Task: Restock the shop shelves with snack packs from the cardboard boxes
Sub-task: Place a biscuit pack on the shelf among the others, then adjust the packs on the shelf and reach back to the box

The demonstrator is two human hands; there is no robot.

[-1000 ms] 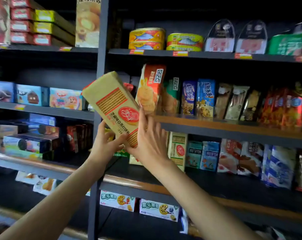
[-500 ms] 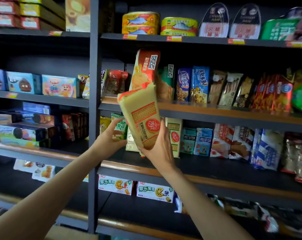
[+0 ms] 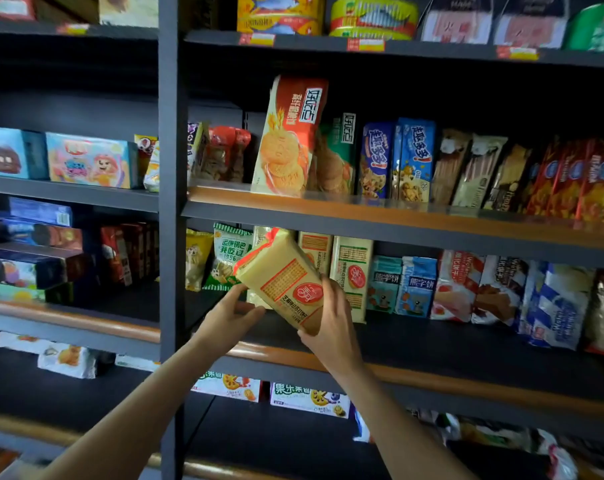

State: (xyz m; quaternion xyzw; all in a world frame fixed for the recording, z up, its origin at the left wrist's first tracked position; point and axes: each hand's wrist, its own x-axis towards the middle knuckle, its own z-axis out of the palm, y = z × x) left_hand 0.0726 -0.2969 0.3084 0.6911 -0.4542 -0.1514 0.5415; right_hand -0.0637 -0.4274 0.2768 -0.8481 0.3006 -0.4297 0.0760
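Right hand [image 3: 331, 327] around cracker pack [image 3: 283, 277]

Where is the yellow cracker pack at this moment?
In the head view, the yellow cracker pack is near the centre, tilted, held by both hands in front of matching packs on the lower shelf.

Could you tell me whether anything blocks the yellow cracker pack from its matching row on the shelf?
Nothing visible blocks it. The yellow rectangular cracker pack, held by the right hand, tilts just in front of the matching upright yellow packs, over bare dark shelf board. The left hand is at its lower edge.
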